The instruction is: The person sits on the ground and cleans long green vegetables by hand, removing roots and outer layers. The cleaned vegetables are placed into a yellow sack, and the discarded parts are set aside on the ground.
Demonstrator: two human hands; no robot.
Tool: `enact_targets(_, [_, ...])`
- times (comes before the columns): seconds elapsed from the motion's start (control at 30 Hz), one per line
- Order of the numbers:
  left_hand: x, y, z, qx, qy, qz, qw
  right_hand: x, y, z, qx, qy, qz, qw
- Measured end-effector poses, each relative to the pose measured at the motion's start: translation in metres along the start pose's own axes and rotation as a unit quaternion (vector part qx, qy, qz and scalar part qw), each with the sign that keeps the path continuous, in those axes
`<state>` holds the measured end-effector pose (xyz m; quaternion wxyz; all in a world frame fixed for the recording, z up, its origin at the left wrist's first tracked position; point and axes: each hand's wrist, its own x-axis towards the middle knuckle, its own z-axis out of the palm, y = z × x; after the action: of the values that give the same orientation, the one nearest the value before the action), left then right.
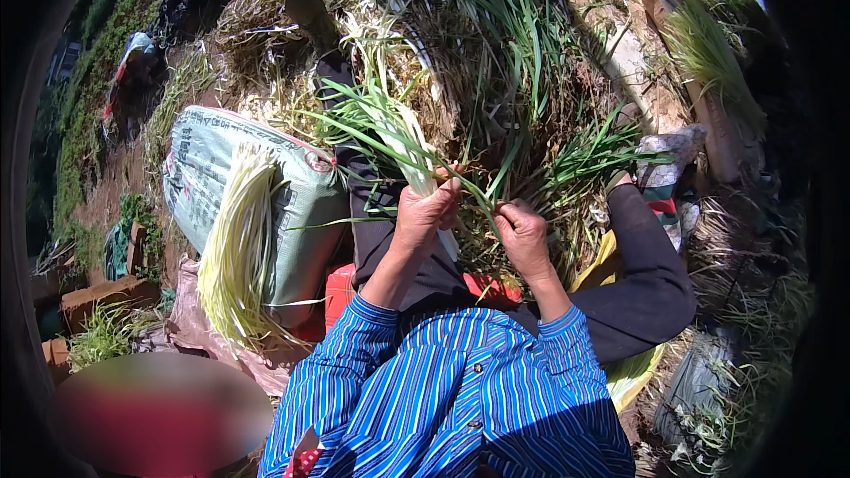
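My left hand (428, 209) is closed around a bundle of long leafy stalks (398, 136), pale at the stems and green at the leaves, which points up and away over my lap. Just to its right, my right hand (522, 231) pinches the end of a green leaf (479, 198) between thumb and fingers. That leaf runs across to the bundle by my left hand. On a pale green woven sack (302, 212) to the left lies a sheaf of yellowish-white stalks (236, 259).
Cut green leaves (524, 33) and dry plant waste (259, 26) are heaped before me. A red object (339, 292) shows beside my legs. Another bundle of green stalks (710, 53) lies far right. Bricks (109, 299) lie left, above a blurred area. A person (133, 73) is at the far upper left.
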<state>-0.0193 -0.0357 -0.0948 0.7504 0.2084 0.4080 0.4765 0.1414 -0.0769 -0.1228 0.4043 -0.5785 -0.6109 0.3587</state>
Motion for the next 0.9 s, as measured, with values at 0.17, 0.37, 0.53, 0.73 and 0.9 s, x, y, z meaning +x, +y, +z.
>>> enact_targets(0.17, [0.004,-0.003,-0.007,0.031,0.008,0.018,0.999,-0.001,0.007,0.013,-0.010,-0.009,0.026,1.000])
enact_targets(0.37, [0.004,0.019,-0.024,0.073,0.087,0.076,0.991,0.014,0.040,0.024,-0.147,0.014,-0.029,0.989])
enact_targets(0.53, [0.003,0.063,-0.023,0.054,0.126,0.181,0.974,0.002,0.065,0.024,-0.153,-0.002,0.016,0.988])
enact_targets(0.73, [-0.014,0.069,-0.020,0.049,0.167,0.289,0.941,0.007,0.060,0.018,-0.026,0.013,0.108,0.994])
enact_targets(0.9, [-0.025,0.003,-0.023,0.060,0.225,0.216,0.948,0.008,0.048,0.020,0.000,0.027,0.057,0.998])
